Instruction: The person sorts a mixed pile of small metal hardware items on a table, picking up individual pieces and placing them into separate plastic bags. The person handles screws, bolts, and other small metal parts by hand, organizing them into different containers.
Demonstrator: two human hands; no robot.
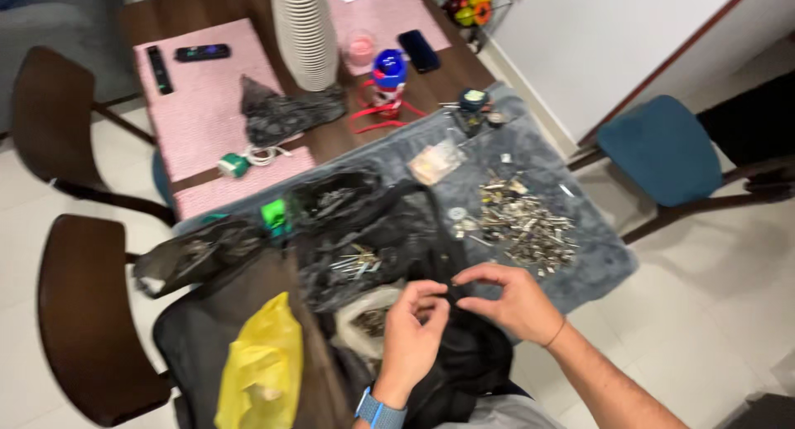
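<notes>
Head view: both hands meet over black bags at the surface's near edge, left hand (412,330) and right hand (509,298) each in a pinching grip on one small dark piece (453,291).

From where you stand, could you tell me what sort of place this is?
Most likely a home dining area used as a workspace. A wooden dining table with pink placemats and dark chairs stands on a tiled floor; remote controls and a phone lie on it.
</notes>
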